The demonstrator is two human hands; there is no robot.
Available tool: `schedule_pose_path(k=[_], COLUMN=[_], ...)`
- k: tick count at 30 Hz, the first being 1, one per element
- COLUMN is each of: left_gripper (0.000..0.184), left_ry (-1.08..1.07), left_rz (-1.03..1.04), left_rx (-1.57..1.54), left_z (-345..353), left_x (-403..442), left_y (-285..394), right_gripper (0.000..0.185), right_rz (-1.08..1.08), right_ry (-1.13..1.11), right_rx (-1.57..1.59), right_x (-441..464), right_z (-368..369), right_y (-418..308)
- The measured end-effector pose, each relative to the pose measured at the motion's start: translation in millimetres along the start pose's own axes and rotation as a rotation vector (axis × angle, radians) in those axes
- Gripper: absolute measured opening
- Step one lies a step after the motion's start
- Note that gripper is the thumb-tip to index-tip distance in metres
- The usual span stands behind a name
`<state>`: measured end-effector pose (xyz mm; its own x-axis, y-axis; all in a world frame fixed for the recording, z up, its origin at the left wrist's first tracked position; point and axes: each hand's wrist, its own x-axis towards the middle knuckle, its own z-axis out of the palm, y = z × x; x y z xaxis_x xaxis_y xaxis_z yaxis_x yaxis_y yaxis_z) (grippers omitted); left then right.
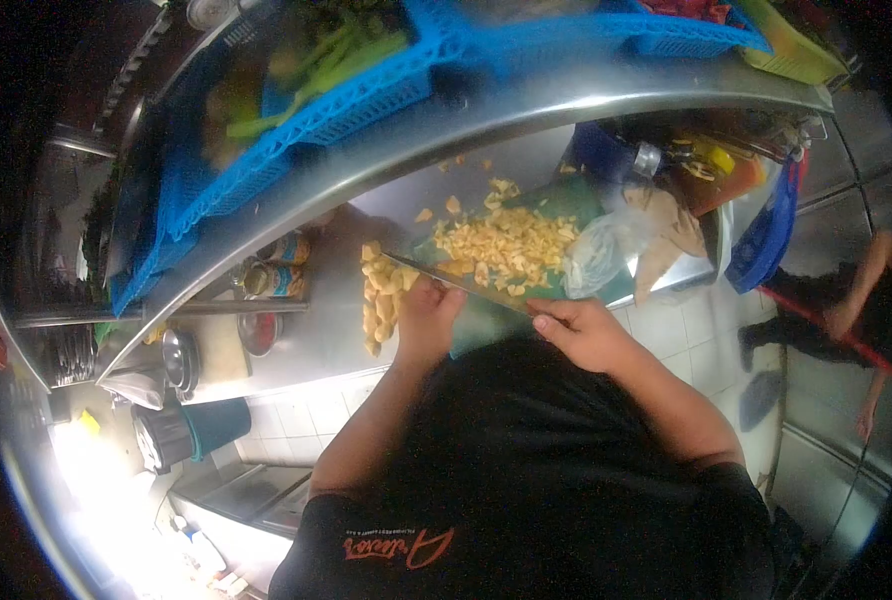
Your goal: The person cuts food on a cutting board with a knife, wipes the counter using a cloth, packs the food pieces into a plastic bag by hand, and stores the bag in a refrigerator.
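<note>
My right hand (578,332) is wrapped round the handle end of a long knife (471,286), whose blade points left across the counter. Close to the blade, my left hand (428,312) has its fingers curled; whatever lies inside them is hidden. Just left of it is a pile of pale yellow peeled chunks (378,295), perhaps ginger, its kind not certain. Beyond the blade, a heap of chopped yellow pieces (506,245) spreads over a green cutting board (578,205). A few loose bits are scattered at its far side.
A crumpled clear plastic bag (596,250) sits right of the heap, by brown paper (666,235). Blue baskets (356,105) with vegetables stand on the steel shelf (466,120) above. Jars (271,275) and bowls are at left. Another person (836,310) is at far right with a red stick.
</note>
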<state>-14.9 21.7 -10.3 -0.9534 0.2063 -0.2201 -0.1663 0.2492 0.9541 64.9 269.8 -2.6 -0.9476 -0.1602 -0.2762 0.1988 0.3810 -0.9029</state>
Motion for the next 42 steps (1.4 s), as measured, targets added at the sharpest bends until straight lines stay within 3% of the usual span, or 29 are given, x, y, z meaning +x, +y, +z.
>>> schedule_pose_path(k=[13,16,19,22,25,28,34,40,42], left_gripper=[0.021,0.029,0.033,0.036,0.036,0.032,0.027,0.026,0.028], left_ry=[-0.18,-0.256,-0.265,-0.232,-0.409,-0.488,-0.465,-0.241,-0.308], left_rz=[0.037,-0.143,-0.146,-0.121,-0.093,-0.1,-0.039,-0.068,-0.038], left_rx=[0.152,0.243,0.332,0.196,0.246,0.174,0.154,0.007,-0.03], left_z=[-16,-30,-24,-20,-20,-22,-22,-11,-12], left_x=[-4,-3,-9,-11,-10,-8,-3,-1,-2], left_y=[2,-14,-10,-17,-3,-9,-12,-8,-5], right_gripper=[0.042,0.041,0.039,0.038,0.04,0.042,0.039,0.039,0.039], right_rz=[-0.263,-0.259,-0.103,-0.028,-0.137,-0.051,0.021,-0.154,-0.207], right_ry=[0.085,0.071,0.0,-0.045,0.002,-0.059,0.068,0.025,0.064], right_rx=[-0.374,-0.235,-0.255,-0.255,-0.177,-0.339,-0.056,-0.081,-0.157], right_x=[2,8,4,0,3,12,7,-1,1], right_z=[-7,-7,-10,-7,7,-3,-9,-4,1], right_y=[-15,10,22,14,5,-5,44,3,-3])
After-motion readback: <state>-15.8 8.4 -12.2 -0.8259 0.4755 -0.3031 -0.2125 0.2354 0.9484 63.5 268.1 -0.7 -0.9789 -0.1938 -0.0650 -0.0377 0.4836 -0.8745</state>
